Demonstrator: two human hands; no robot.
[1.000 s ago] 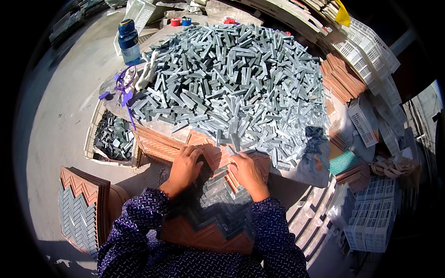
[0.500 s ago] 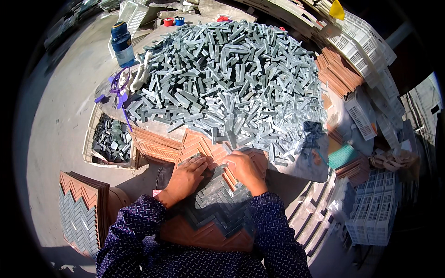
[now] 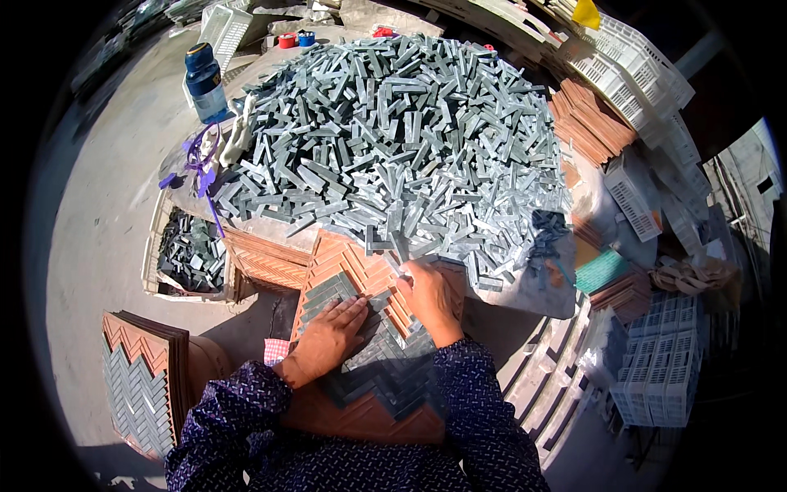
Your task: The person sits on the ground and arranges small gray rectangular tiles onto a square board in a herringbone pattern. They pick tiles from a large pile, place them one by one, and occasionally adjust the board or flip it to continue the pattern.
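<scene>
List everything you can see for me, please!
strips: many, grey, heaped on table
table: one, pale grey, under strips
tray: one, reddish, under hands
tray stacks: several, reddish, both sides
bottle: one, blue, table's far left
ribbons: some, purple, near bottle
tubs: at least two, red and blue, far edge
crates: several, white, both sides
bundle: one, green, right
sleeves: two, dark purple, lower middle
left hand: one, bare, on tray
right hand: one, bare, over tray

At twelve o'clock from the orange panel, low passage is blocked by heaped strips; at nine, a gap is left before stacked panels.
</scene>
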